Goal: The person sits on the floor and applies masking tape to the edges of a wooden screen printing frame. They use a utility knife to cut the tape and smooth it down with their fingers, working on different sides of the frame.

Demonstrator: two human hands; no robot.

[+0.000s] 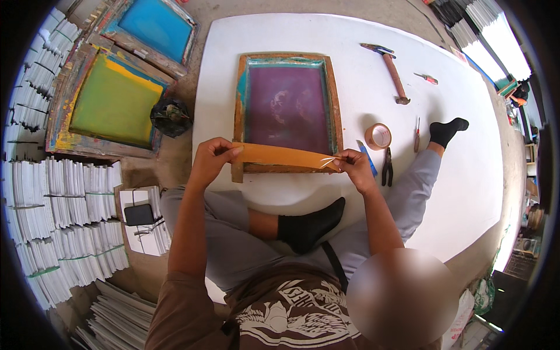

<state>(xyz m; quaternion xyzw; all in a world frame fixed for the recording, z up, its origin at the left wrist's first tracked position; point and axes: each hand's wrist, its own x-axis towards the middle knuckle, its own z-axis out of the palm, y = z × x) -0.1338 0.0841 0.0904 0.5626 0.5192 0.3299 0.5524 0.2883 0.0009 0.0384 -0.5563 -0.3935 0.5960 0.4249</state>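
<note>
Tape strip (284, 156), brown, is being stretched across the near edge of the wooden screen frame (287, 111) w/ purple mesh. Left hand (211, 160) is pinching one end, right hand (357, 169) the other. Keeping it taut and level should avoid wrinkles.

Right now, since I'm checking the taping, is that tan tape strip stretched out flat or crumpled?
Stretched out: the tape strip runs taut between the left hand and right hand, over the near edge of the wooden screen frame.
</note>
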